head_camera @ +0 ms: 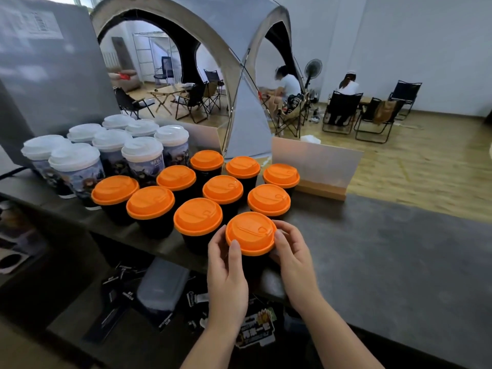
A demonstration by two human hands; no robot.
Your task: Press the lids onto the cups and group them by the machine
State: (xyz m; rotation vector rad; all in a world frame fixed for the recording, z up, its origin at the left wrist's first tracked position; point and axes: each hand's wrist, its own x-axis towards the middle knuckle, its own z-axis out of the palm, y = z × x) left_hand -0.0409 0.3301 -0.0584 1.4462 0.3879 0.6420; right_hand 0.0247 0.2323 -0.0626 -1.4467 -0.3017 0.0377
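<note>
Now both hands (262, 259) grip the nearest black cup's orange lid (250, 233)

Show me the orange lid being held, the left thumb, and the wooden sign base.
orange lid (250, 233), head view, centre of its top.
left thumb (235, 251), head view, its tip on the lid's rim.
wooden sign base (320, 191), head view, front face.

I can't see the front black cup (253, 265), hidden under its lid and my hands; machine (45, 75) cut off left; its label (34, 23) too blurred to read.
</note>
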